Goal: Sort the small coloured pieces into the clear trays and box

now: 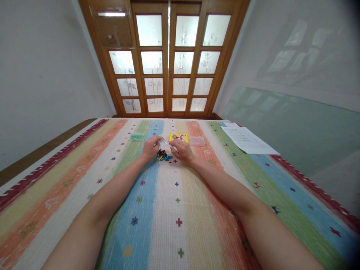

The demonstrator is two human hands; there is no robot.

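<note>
Both my arms reach far forward over a striped, many-coloured cloth (168, 210). My left hand (150, 147) and my right hand (181, 149) are closed on the two ends of a small clear plastic bag (164, 143) held between them. Right below the bag lies a little pile of small pieces (163, 155), black, yellow and blue, on the cloth. A yellow printed packet (179, 137) lies flat just beyond my right hand.
A green clear bag (137, 137) lies to the left of my hands and another clear bag (197, 141) to the right. White paper sheets (247, 140) rest at the far right. Wooden glazed doors (168, 60) stand behind the cloth.
</note>
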